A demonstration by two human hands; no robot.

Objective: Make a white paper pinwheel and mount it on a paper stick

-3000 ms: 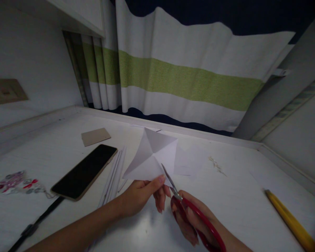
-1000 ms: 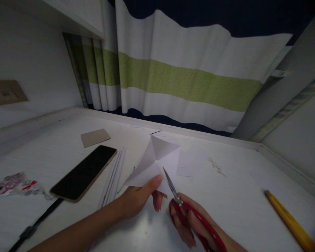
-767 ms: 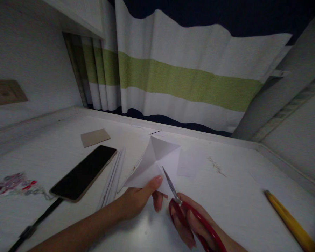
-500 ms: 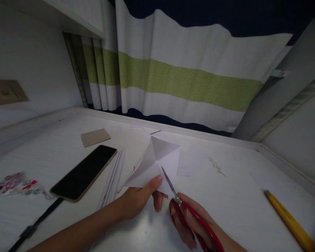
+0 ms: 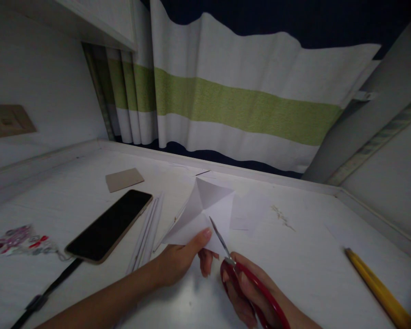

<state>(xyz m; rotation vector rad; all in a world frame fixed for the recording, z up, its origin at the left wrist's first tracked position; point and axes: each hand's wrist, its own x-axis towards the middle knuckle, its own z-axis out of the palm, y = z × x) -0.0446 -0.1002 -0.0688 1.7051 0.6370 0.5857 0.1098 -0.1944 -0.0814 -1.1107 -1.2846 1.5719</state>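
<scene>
- Creased white paper sheet is held at its near edge by the left hand, raised over the middle of the bench; its folds are met near the centre, and its far corner is pointed toward the curtain.
- Fingers of the left hand are closed on the sheet, with the thumb pressed on top and the others tucked below.
- Red-handled scissors are gripped by the right hand, whose fingers are wrapped about the loops; one blade is seen lying over the sheet's near right part, and whether the other is placed beneath cannot be told.
- White strips, long and narrow, are laid to the left of the sheet, partly hidden by the left forearm.
- Smartphone, its screen dark, is set further left, with a black strap or cord by its near end.
- Grey-brown card is placed beyond the phone.
- Flat paper is spread just right of the creased sheet.
- Yellow stick-like object is laid at the far right.
</scene>
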